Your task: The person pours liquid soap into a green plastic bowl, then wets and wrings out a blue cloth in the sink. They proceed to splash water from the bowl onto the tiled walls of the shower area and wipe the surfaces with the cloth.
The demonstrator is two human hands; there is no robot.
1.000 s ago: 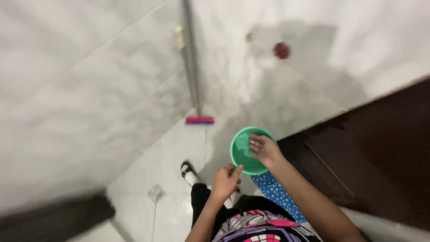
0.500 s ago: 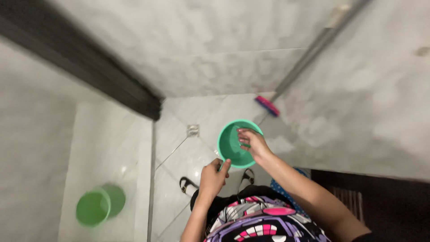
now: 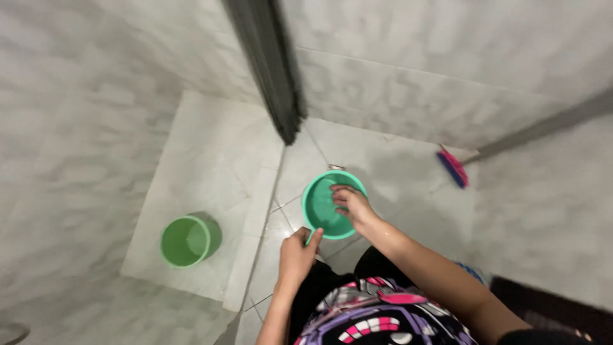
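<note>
**Dipper held between my two hands, above the floor**

Head view, looking straight down. The dipper [image 3: 333, 206], a round teal scoop with a short handle, is off the floor [image 3: 211, 160] in front of my body, over a tile joint. Its handle points back toward me and to the left, so its long axis runs from the far rim, near the drain, down to my left hand [image 3: 298, 255]. My left hand is closed around the handle end; the fingers wrap it from below, as far as the motion blur lets me judge. My right hand [image 3: 350, 203] lies inside the bowl, palm down, fingers loosely spread against the inner wall near the far rim, gripping nothing; the right forearm crosses the near rim on the right side. The left hand thus sits just behind the bowl and the right hand within it.

Well apart to the left, on the raised pale slab, stands a green bucket [image 3: 188, 240], upright and open-mouthed, nearer to my left hand than to my right. To the far right a pink brush head [image 3: 453, 169] rests on the floor at the foot of the wall, its grey pole [image 3: 543, 128] slanting up and away.
</note>
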